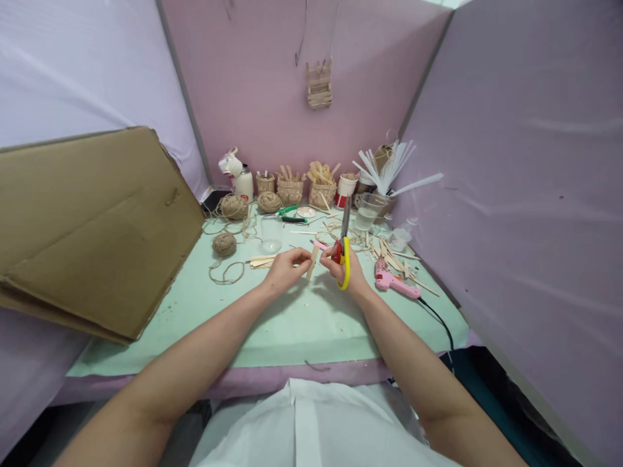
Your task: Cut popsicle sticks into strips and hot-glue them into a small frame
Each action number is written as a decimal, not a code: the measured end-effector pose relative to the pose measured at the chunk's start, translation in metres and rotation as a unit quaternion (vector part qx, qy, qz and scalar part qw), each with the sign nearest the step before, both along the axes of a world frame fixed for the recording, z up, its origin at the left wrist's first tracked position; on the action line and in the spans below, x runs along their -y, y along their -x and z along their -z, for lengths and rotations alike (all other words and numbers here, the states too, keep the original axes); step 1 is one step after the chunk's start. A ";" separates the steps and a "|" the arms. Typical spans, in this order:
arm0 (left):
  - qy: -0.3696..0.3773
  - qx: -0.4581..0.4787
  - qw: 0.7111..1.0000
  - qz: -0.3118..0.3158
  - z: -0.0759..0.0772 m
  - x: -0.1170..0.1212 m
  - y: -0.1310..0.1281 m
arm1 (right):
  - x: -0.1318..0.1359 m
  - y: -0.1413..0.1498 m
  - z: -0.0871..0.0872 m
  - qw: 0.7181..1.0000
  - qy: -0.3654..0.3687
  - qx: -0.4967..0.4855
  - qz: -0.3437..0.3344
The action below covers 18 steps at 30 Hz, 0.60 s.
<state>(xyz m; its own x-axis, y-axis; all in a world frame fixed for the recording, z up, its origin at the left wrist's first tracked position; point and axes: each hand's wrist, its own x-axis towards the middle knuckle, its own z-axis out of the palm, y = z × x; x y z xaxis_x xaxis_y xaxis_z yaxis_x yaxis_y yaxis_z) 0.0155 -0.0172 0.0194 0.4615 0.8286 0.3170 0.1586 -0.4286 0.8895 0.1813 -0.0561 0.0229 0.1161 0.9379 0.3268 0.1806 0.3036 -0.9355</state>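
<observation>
Between finger and thumb of my left hand (287, 269) is a short flat wooden craft stick (313, 262), held upright at a slight tilt. My right hand (351, 267) is closed around a pair of scissors (345, 251) with yellow and red handles, its blades pointing up and away. The right fingertips come close to the stick; I cannot tell if they touch it. A pink pen-like thing (320, 245) lies just behind the hands. Left of my left hand is a bundle of thin wooden sticks (261, 262).
A pink glue gun (396, 283) with a black cord lies right, beside scattered wooden strips (403, 264). Twine balls (224, 244), a clear cup (271, 235) and pliers (293, 219) lie left and behind. Stick-filled pots (322, 192) line the back. Cardboard (97, 227) leans at left.
</observation>
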 end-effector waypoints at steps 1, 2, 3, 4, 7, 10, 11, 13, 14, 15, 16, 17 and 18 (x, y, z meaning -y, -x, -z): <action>-0.001 -0.003 1.000 0.003 0.002 0.000 -0.001 | 0.000 0.000 0.002 1.000 -0.025 -0.002 0.006; -0.003 -0.007 1.000 0.006 0.003 0.001 -0.002 | -0.001 0.000 0.003 0.999 -0.043 -0.002 0.014; -0.004 -0.010 1.000 0.008 0.004 0.001 -0.003 | -0.001 0.000 0.005 0.998 -0.053 -0.002 0.023; -0.004 -0.013 1.000 0.010 0.004 0.001 -0.003 | -0.001 0.000 0.006 0.998 -0.057 -0.001 0.030; -0.007 -0.023 1.000 0.011 0.003 0.003 -0.003 | -0.001 0.000 0.008 0.998 -0.061 -0.007 0.033; -0.016 -0.038 0.999 0.016 0.000 0.005 -0.002 | -0.001 0.000 0.009 0.998 -0.058 -0.015 0.025; -0.022 -0.045 0.999 0.017 -0.001 0.006 -0.002 | -0.001 0.000 0.010 0.998 -0.054 -0.017 0.025; -0.037 -0.060 0.997 0.016 -0.002 0.007 -0.002 | -0.001 0.001 0.010 0.998 -0.048 -0.019 0.023; -0.047 -0.069 0.996 0.015 -0.002 0.007 -0.002 | -0.001 0.001 0.010 0.998 -0.049 -0.021 0.021; -0.058 -0.078 0.995 0.013 -0.001 0.007 -0.002 | -0.001 0.001 0.010 0.998 -0.052 -0.022 0.020; -0.069 -0.086 0.994 0.013 -0.001 0.008 -0.002 | -0.001 0.001 0.010 0.998 -0.057 -0.023 0.019; -0.079 -0.093 0.992 0.014 0.000 0.008 -0.001 | 0.000 0.001 0.010 0.998 -0.062 -0.022 0.021; -0.088 -0.099 0.991 0.016 0.000 0.008 -0.001 | 0.000 0.002 0.010 0.997 -0.066 -0.020 0.023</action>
<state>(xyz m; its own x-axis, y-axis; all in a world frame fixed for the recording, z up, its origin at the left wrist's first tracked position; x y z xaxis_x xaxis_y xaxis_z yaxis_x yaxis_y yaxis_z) 0.0166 -0.0250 0.0190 0.5537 0.7524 0.3567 0.3060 -0.5823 0.7532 0.1797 -0.0562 0.0133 0.1734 0.8802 0.4417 0.1613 0.4171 -0.8944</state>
